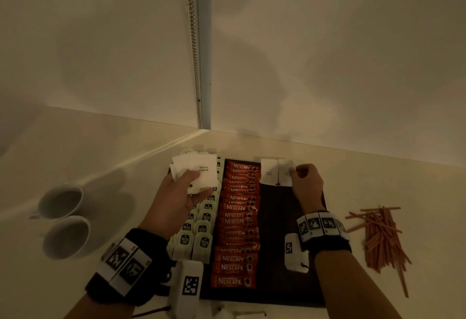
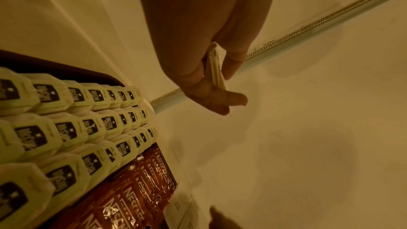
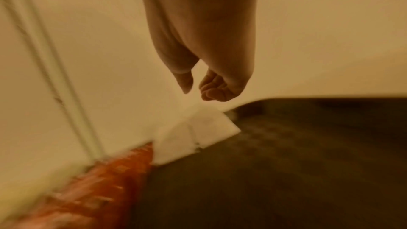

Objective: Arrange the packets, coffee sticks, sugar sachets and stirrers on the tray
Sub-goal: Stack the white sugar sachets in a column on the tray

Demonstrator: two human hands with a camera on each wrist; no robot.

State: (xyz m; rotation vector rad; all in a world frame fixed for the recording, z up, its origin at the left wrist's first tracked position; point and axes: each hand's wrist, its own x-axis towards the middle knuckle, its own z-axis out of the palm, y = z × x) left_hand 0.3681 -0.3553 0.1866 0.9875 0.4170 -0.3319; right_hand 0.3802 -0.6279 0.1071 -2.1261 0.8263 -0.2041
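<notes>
**Putting sugar sachets on the dark tray**

Holding a stack of white sugar sachets [image 1: 195, 171], the left hand [image 1: 176, 197] is up above the far left part of the tray [image 1: 277, 243]. Its thumb and fingers are curled around the stack and pinch it tight. The left wrist view shows the stack [image 2: 214, 65] from its thin edge, squeezed between thumb and fingers.

The right hand [image 1: 306, 183] is at the far right corner of the tray. Two sugar sachets [image 1: 276, 172] lie there side by side, touching each other. In the head view the fingertips look to be at the edge of the right one. In the blurry right wrist view the fingers [image 3: 214, 88] are curled and sit a little apart from the two sachets [image 3: 196, 133], so I cannot tell if the hand holds one.

Green tea packets [image 1: 199, 233] fill rows on the left side of the tray. Orange coffee sticks [image 1: 237, 225] lie in a long row just beside them. The rest of the tray is bare and dark.

Brown stirrers [image 1: 380, 235] lie in a loose pile on the counter [image 1: 416, 192], to the right of the tray. Two white cups [image 1: 63, 220] stand on the left.
</notes>
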